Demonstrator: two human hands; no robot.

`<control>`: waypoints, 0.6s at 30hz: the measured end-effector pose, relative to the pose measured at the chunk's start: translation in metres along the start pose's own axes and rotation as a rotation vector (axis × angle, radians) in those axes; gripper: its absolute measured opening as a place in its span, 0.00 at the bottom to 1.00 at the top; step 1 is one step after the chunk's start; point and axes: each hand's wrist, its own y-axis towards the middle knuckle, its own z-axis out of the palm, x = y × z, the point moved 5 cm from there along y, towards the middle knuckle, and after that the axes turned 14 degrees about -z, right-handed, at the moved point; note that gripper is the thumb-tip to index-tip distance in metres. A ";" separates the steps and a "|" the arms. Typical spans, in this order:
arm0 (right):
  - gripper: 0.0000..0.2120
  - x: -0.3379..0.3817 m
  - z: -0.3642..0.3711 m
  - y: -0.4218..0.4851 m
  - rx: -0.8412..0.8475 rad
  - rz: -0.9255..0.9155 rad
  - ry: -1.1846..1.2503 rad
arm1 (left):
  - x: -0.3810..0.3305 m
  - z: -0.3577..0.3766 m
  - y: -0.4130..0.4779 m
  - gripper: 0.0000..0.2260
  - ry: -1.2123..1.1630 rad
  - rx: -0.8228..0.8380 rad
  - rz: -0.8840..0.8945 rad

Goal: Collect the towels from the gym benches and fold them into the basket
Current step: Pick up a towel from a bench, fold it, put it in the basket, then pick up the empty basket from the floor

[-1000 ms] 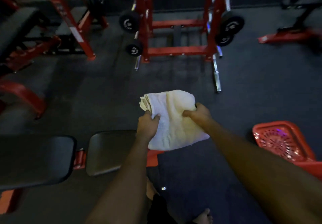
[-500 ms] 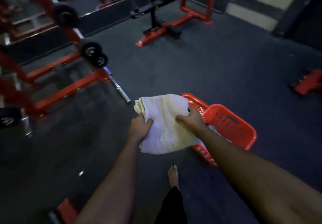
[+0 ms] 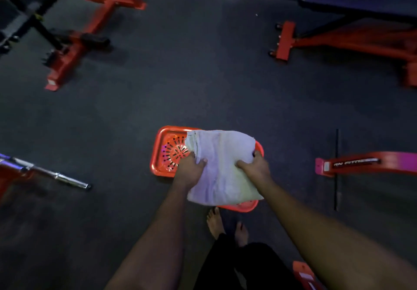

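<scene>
Softly now: towel over basket

Surely this towel (image 3: 222, 165) is soft, light and floppy, I think. It will not break, but its folds could fall open. So the best place to hold it looks like the two side edges, one hand on each, keeping it flat on the way down.

It is pale, white with a bit of yellow on one side, and folded into a thick pad. The stacked edges show at its far left corner.

The left hand (image 3: 190, 170) grips the left edge, thumb on top. The right hand (image 3: 256, 166) grips the right edge with curled fingers.

The towel is held over the red basket (image 3: 155, 154) and hides its right half. I cannot tell if it touches the rim. The basket sits on the dark floor (image 3: 203, 86), just past two bare feet (image 3: 215, 222). A shiny bar (image 3: 58, 175) lies well off to the left.
</scene>
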 end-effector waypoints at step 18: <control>0.09 0.168 -0.088 0.124 -0.056 -0.197 -0.037 | -0.174 -0.127 0.018 0.15 0.042 -0.186 0.197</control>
